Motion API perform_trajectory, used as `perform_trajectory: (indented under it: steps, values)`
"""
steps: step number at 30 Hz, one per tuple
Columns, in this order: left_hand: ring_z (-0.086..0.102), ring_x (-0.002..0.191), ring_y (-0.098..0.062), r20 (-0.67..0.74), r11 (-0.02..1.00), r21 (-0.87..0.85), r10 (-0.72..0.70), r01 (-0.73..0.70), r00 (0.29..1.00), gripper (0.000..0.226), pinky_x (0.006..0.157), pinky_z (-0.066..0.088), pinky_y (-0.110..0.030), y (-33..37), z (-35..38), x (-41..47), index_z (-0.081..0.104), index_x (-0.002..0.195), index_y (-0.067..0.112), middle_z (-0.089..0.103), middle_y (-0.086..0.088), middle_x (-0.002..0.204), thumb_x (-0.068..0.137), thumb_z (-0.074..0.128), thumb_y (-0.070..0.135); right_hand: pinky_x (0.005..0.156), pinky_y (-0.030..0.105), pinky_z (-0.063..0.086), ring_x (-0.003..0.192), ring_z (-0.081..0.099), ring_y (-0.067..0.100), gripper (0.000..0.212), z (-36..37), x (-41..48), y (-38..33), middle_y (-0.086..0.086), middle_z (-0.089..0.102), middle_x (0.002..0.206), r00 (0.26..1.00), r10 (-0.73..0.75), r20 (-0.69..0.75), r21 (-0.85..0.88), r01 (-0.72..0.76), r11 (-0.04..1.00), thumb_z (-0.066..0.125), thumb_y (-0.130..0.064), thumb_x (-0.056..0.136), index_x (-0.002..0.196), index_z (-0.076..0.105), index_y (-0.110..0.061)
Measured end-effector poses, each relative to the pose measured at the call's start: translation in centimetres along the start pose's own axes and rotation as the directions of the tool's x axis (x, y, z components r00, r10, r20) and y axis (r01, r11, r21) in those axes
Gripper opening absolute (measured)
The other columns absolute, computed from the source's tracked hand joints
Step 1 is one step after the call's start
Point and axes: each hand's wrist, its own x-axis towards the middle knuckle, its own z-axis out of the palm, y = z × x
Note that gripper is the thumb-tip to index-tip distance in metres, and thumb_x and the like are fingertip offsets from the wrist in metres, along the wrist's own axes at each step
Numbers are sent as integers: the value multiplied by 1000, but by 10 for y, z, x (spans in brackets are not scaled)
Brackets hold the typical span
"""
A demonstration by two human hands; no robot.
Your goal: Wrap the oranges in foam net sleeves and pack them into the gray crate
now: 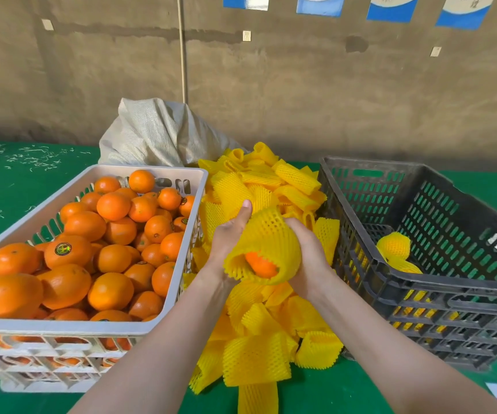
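At the centre of the frame I hold one orange [261, 265] between both hands, a yellow foam net sleeve [266, 234] drawn over most of it, with bare peel showing only through the sleeve's open end, which faces me. My left hand [231, 234] grips the sleeve's left side, thumb pointing up; my right hand [307, 249] is curled round its right side. Below and behind my hands lies a loose pile of sleeves [256, 358] on the green table [17, 189]. At lower left stands the white crate [92, 327], heaped with unwrapped oranges [112, 258]. The gray crate [420, 283] sits at right – inside it rests one wrapped orange [393, 245]. A woven sack [157, 132] slumps behind the white crate
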Motion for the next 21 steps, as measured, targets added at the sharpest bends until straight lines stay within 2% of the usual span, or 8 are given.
perform_trajectory:
  steps: [3,5,8,10,13,15,18,21]
  values:
    - [62,57,-15,39,989,-146,-15,20,999,43,49,50,-19,-10,0,-5,56,66,14,63,7,51,89,52,50,52,20,49,53,61,10,44,-1,0,0,-4,65,56,999,-35,-29,-32,34,999,53,-19,90,49,68,-20]
    - [71,73,-15,190,958,-238,-116,160,975,45,58,55,-27,-14,-2,-11,66,87,19,74,2,75,86,48,60,60,26,49,59,62,13,36,-4,1,-2,-3,66,60,994,-72,-80,-29,70,997,54,-19,91,58,68,-19]
    - [66,97,-25,366,932,-191,-225,309,903,56,74,54,-40,-14,-1,-16,65,109,29,73,-4,103,75,48,71,68,32,46,67,57,19,29,-9,4,-4,3,63,62,962,-239,-132,-165,217,962,53,-16,94,66,63,-13]
    - [70,90,-21,411,929,-197,-213,314,887,53,70,56,-36,-13,3,-19,66,102,29,75,0,95,71,50,69,64,38,36,66,42,26,33,-12,5,-4,14,47,64,910,-391,-136,-305,337,891,50,-16,96,67,53,0]
    - [72,82,-13,471,916,-294,-109,272,875,54,59,57,-27,-11,9,-22,65,101,25,75,2,94,67,50,64,57,39,28,61,31,23,41,-17,7,-5,10,33,61,803,-581,-133,-494,454,741,44,-21,99,60,37,-8]
    - [72,80,-13,466,911,-321,-86,259,881,53,60,56,-26,-12,10,-20,65,103,25,75,2,95,68,52,62,54,33,27,57,31,14,41,-16,6,-6,4,33,58,765,-633,-119,-531,489,691,41,-23,100,60,35,-14]
    - [69,68,-16,442,862,-401,-112,308,890,46,56,53,-25,-15,12,-17,69,92,21,73,-3,83,69,55,59,50,25,28,54,33,9,40,-16,7,-7,4,35,57,743,-667,-57,-562,529,636,42,-25,98,62,39,-9]
    - [65,79,-22,459,832,-441,-114,337,881,46,66,49,-29,-16,10,-12,73,86,19,71,-7,89,73,52,58,47,17,27,52,33,4,38,-19,8,-11,2,35,57,738,-672,61,-540,591,599,44,-25,96,61,39,-11]
